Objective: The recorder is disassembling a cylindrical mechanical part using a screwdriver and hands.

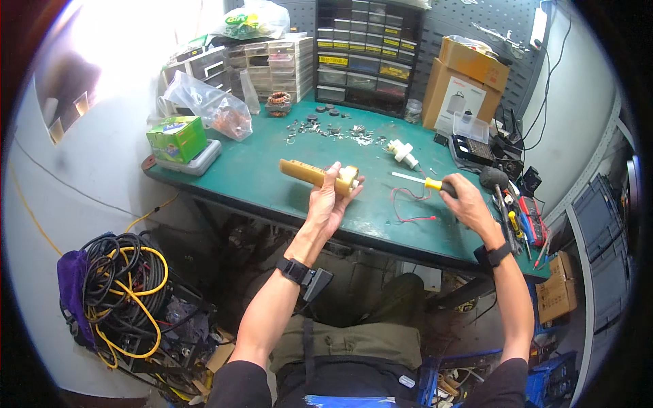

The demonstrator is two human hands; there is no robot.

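In our left hand we grip the tan device over the bench; at its three o'clock, our right hand holds a screwdriver. A white fitting lies at that hand's ten o'clock.

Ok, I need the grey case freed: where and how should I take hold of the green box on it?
Grasp the green box by its left and right sides, probably from above: it's a straight-sided, bare-topped block resting on the grey case.

green box — atop grey case | black drawer cabinet | brown carton — right of it | coiled cables, lower left
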